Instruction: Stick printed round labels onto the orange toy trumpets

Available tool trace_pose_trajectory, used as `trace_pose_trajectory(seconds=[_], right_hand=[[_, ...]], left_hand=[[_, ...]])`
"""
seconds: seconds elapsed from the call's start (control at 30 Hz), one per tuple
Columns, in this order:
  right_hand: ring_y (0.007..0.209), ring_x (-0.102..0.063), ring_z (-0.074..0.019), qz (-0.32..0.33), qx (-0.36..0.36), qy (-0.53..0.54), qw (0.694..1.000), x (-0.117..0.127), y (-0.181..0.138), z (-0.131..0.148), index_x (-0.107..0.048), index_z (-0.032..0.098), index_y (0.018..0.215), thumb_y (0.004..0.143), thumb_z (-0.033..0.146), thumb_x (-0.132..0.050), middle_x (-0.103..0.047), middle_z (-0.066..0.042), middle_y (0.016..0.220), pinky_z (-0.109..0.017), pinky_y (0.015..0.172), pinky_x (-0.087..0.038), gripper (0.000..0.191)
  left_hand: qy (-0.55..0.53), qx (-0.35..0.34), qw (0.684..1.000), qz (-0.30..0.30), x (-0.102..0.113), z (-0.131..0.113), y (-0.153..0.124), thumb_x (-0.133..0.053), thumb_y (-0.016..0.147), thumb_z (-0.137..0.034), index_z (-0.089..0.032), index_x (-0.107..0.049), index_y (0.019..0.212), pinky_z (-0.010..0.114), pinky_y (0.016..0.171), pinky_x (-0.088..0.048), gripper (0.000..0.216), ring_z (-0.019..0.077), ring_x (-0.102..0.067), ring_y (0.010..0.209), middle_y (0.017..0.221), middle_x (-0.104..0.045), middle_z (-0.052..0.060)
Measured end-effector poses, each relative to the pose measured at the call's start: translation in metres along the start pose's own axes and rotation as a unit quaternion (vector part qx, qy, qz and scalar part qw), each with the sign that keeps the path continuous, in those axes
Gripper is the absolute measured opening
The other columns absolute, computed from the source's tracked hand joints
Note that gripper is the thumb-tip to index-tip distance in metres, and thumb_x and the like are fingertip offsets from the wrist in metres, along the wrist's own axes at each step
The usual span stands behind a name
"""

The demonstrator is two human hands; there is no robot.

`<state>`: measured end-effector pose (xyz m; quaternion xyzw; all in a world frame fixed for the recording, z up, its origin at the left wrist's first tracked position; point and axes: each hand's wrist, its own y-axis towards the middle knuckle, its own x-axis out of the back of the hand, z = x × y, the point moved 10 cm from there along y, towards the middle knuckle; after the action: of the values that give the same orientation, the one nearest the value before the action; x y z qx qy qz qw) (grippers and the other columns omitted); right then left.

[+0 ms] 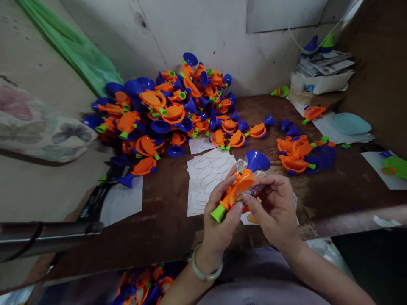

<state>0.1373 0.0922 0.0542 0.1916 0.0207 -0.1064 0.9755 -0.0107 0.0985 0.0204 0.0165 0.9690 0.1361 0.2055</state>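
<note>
My left hand [222, 212] is closed around an orange toy trumpet [243, 182]. Its blue bell points up and away, and its green mouthpiece is tilted down toward me. My right hand [275, 207] pinches a printed, colourful sticker [256, 190] against the trumpet's flat side. The thumbs of both hands rest close to the sticker. Partly hidden beneath my hands lie sticker sheets [248, 219]. Left of them is a white backing sheet [206, 176] marked with oval outlines.
A large heap of toy trumpets [171, 106] leans against the back wall. Several orange trumpet bodies [295, 152] lie at the right, near a light-blue lid [349, 123]. A dark tube [47, 237] juts in at left. More trumpets [143, 288] sit below the table edge.
</note>
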Motion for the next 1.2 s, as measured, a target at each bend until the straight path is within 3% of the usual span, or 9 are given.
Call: trace_pose_trajectory(seconds=[0.27,0.47,0.67,0.8,0.87,0.97,1.03,1.13,1.2], right_hand=[[0.083,-0.069,-0.0147,-0.001,0.031,-0.038,0.999,-0.003,-0.001,0.002,-0.058,0.031,0.115,0.091,0.011,-0.075,-0.064,0.001,0.102,-0.027,0.070,-0.061,0.036],[0.095,-0.065,-0.0224,-0.013,0.104,-0.172,0.980,0.005,0.008,0.015,-0.063,0.029,0.103,0.093,0.019,-0.076,-0.067,-0.001,0.096,-0.040,0.086,-0.056,0.019],[0.088,-0.065,-0.0201,0.009,0.052,-0.149,0.987,0.002,0.014,0.007,-0.064,0.028,0.104,0.096,0.022,-0.073,-0.069,-0.001,0.096,-0.036,0.079,-0.055,0.013],[0.087,-0.065,-0.0194,0.020,0.056,-0.155,0.986,-0.001,0.013,0.004,-0.062,0.028,0.105,0.099,0.022,-0.071,-0.067,-0.001,0.096,-0.035,0.077,-0.056,0.012],[0.098,-0.066,-0.0230,0.014,0.077,-0.192,0.978,0.002,0.017,0.005,-0.061,0.029,0.111,0.097,0.026,-0.075,-0.067,-0.003,0.105,-0.039,0.085,-0.059,0.019],[0.128,-0.060,-0.0338,-0.060,0.113,-0.258,0.958,0.020,0.025,0.007,-0.054,0.029,0.135,0.090,0.042,-0.086,-0.059,-0.013,0.137,-0.056,0.105,-0.056,0.057],[0.139,-0.054,-0.0373,-0.061,0.112,-0.271,0.954,0.024,0.031,0.002,-0.046,0.028,0.148,0.090,0.051,-0.085,-0.051,-0.017,0.150,-0.063,0.114,-0.050,0.074],[0.147,-0.050,-0.0380,0.001,0.112,-0.287,0.951,0.019,0.042,-0.014,-0.042,0.027,0.155,0.096,0.055,-0.077,-0.051,-0.018,0.154,-0.064,0.122,-0.043,0.074],[0.148,-0.050,-0.0389,-0.011,0.122,-0.323,0.938,0.030,0.052,-0.023,-0.043,0.025,0.155,0.099,0.056,-0.071,-0.053,-0.020,0.153,-0.064,0.124,-0.040,0.070]], left_hand=[[0.028,-0.001,0.999,-0.026,0.010,0.006,-0.006,-0.077,0.100,-0.030,-0.034,-0.075,0.139,0.052,0.127,-0.049,0.040,0.0346,-0.057,0.153,0.165,-0.060,0.008],[0.059,-0.052,0.997,-0.016,0.005,-0.009,-0.008,-0.074,0.101,-0.026,-0.038,-0.073,0.140,0.051,0.126,-0.050,0.041,0.0332,-0.055,0.155,0.166,-0.060,0.006],[0.079,-0.060,0.995,-0.014,0.001,-0.017,-0.008,-0.074,0.102,-0.024,-0.038,-0.075,0.139,0.052,0.126,-0.050,0.040,0.0335,-0.059,0.152,0.163,-0.063,0.006],[0.074,-0.062,0.995,-0.016,0.003,-0.015,-0.009,-0.075,0.101,-0.023,-0.039,-0.075,0.139,0.053,0.128,-0.048,0.041,0.0340,-0.056,0.154,0.163,-0.063,0.005],[0.064,-0.056,0.996,-0.021,0.006,-0.012,-0.010,-0.075,0.100,-0.024,-0.038,-0.075,0.139,0.054,0.128,-0.047,0.041,0.0341,-0.056,0.154,0.163,-0.063,0.006],[0.013,-0.017,0.999,-0.035,0.011,-0.003,-0.009,-0.077,0.099,-0.028,-0.038,-0.076,0.137,0.052,0.125,-0.051,0.039,0.0341,-0.057,0.153,0.162,-0.065,0.005],[-0.026,0.019,0.998,-0.050,0.013,0.003,-0.008,-0.081,0.097,-0.031,-0.039,-0.077,0.135,0.052,0.123,-0.053,0.038,0.0345,-0.058,0.152,0.159,-0.067,0.005],[-0.058,0.072,0.993,-0.071,0.016,0.013,-0.007,-0.084,0.095,-0.037,-0.035,-0.079,0.131,0.048,0.116,-0.060,0.036,0.0334,-0.070,0.139,0.151,-0.073,0.007],[-0.072,0.116,0.987,-0.086,0.021,0.024,-0.007,-0.083,0.096,-0.042,-0.032,-0.079,0.131,0.040,0.100,-0.068,0.037,0.0287,-0.083,0.115,0.142,-0.079,0.009]])
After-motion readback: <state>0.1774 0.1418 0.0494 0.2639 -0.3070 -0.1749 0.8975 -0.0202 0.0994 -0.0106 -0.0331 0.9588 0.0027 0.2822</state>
